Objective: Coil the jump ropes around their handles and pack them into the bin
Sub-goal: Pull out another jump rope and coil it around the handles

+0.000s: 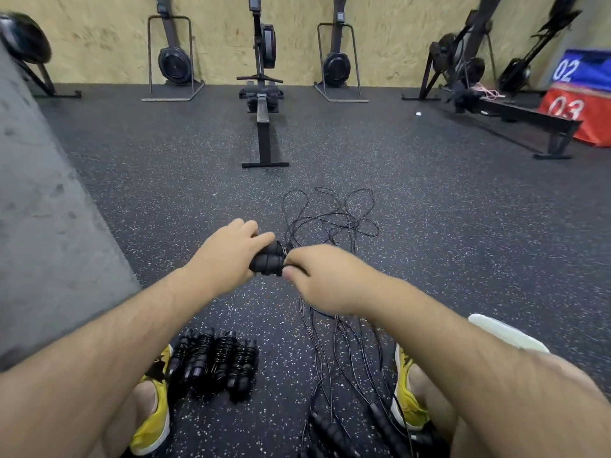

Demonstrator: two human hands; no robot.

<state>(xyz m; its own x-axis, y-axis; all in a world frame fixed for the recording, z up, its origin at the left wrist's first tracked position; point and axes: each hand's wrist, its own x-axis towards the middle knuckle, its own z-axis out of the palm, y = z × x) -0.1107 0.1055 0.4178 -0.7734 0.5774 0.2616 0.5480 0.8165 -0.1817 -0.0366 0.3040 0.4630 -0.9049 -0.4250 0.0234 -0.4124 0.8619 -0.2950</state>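
My left hand [231, 251] grips a pair of black jump-rope handles [268, 259] held side by side over the floor. My right hand [317, 276] pinches the thin black rope at the handles' right end. Loose rope [330, 219] trails from there across the floor in tangled loops. Several coiled jump ropes [215, 365] lie in a row by my left shoe. More uncoiled ropes with black handles [334, 428] lie between my feet at the bottom. A white bin edge [502, 332] shows behind my right forearm.
Rowing machines stand along the wood wall, one [263, 104] straight ahead on the speckled rubber floor. A grey concrete block [43, 209] rises at left. Numbered soft boxes [575, 104] sit at far right. My yellow shoes [155, 418] flank the ropes.
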